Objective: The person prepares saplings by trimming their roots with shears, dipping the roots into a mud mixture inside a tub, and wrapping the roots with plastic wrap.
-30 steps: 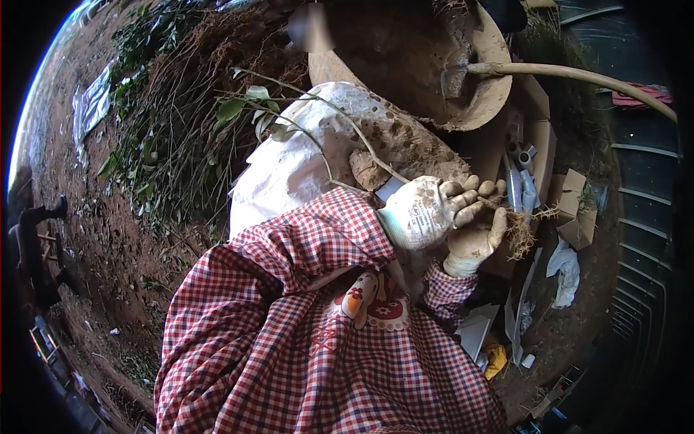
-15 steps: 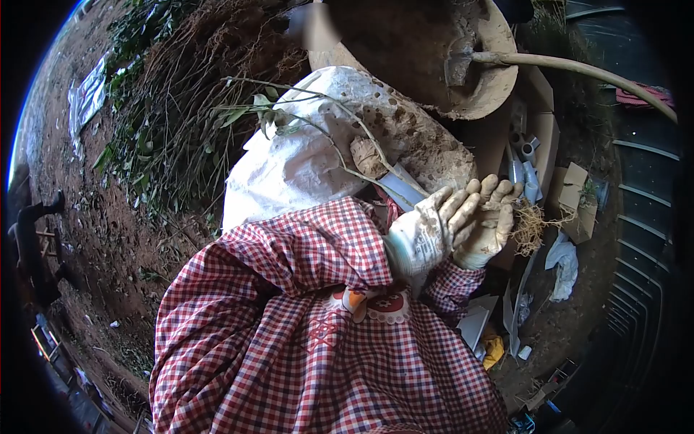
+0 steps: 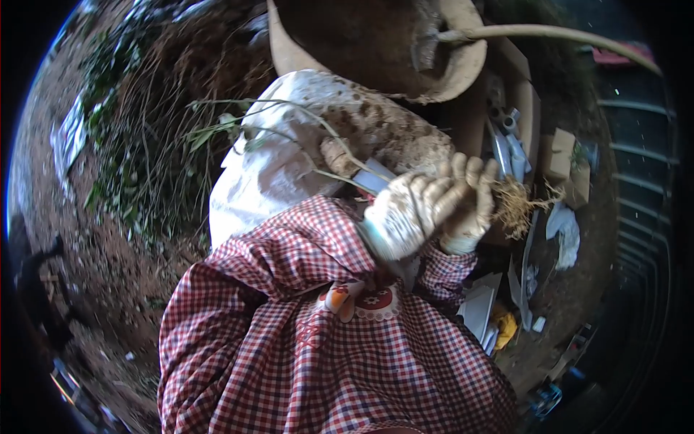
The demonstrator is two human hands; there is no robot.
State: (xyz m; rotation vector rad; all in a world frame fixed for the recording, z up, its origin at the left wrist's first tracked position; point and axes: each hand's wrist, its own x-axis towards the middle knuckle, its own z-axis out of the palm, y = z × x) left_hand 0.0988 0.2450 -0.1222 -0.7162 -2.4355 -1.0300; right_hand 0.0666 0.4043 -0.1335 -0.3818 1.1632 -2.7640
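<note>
Both my hands wear dirty white work gloves. My left hand [image 3: 401, 211] and my right hand [image 3: 470, 206] are pressed together, closed around the lower stem of a thin seedling [image 3: 318, 126]. Its tangled pale roots [image 3: 517, 202] hang out to the right of my right hand. The stem runs up and left over a soil-stained white sack [image 3: 289, 159], ending in a few green leaves [image 3: 217, 126]. A white strip [image 3: 372, 177] lies just above my left hand. My red checked sleeves fill the lower part of the view.
A large round basin of soil [image 3: 463, 69] sits at the top, with a long-handled tool [image 3: 549, 32] resting in it. Cardboard boxes [image 3: 557, 155], white pipe pieces [image 3: 510, 141] and scraps lie at right. Uprooted plants [image 3: 152, 145] are heaped on the red earth at left.
My hands and the seedling have drifted a little left and up, and the gloves have closed tighter together around the stem. The whole view has shifted and blurred.
</note>
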